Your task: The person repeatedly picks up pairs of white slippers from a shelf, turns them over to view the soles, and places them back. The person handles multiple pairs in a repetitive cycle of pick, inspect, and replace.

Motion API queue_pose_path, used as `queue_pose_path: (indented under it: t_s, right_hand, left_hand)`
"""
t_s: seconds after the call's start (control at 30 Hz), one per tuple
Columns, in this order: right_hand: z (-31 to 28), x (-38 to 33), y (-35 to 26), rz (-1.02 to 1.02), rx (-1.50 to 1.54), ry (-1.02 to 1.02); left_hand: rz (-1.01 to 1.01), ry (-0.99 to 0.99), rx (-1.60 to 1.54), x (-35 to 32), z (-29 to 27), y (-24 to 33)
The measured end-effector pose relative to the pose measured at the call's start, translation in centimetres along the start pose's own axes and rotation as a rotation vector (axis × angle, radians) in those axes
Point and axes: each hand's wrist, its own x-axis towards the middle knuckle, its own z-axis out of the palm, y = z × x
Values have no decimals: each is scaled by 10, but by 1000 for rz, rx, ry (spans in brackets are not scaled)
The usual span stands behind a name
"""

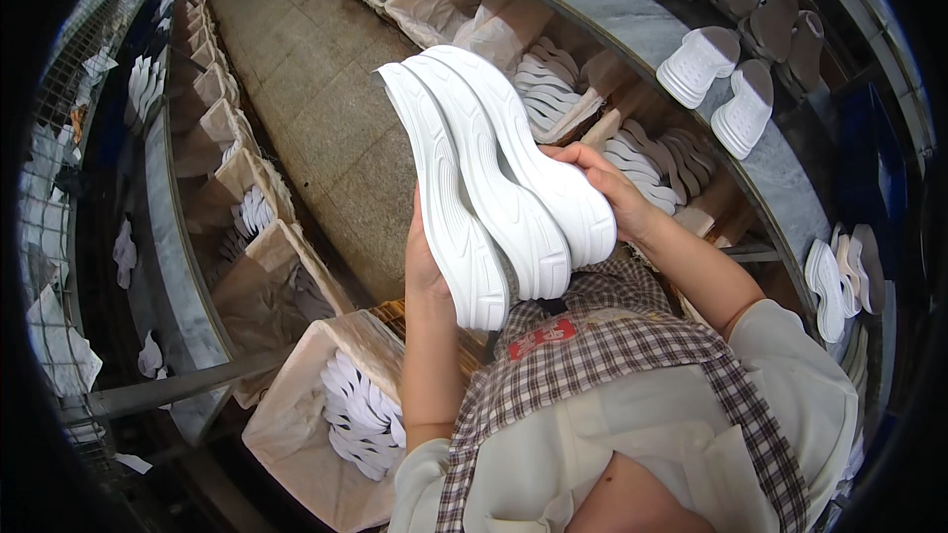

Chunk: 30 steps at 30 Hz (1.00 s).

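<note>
Beyond my checked cloth apron [612,345], I hold three white shoe soles [494,183] upright on edge, smooth, wavy and finely ribbed. My left hand [423,262] supports one side, its fingers mostly hidden behind them; my right hand [620,195] grips the other, its forearm slanting. Left of the apron, a cloth-lined basket [286,434] holds overlapping soles [360,415].

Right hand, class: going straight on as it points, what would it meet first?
The right hand would likely first meet the rightmost held white shoe sole, which it touches; depth beyond that is unclear.
</note>
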Motion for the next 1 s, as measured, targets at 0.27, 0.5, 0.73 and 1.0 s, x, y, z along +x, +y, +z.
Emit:
queue_pose_path:
  t_s: [0.27,0.5,0.73,1.0]
  right_hand:
    - [1,-2,4,-18,3,-4]
    - [15,1,-8,-152,-444,-83]
    - [51,14,-26,-281,-564,-294]
    - [64,22,-28,-313,-513,-307]
  left_hand:
    - [27,6,73,0,-1,-1]
    - [-77,64,192,12,-8,0]
    - [-199,27,91,1,-7,-28]
    - [-196,7,51,-5,-14,-33]
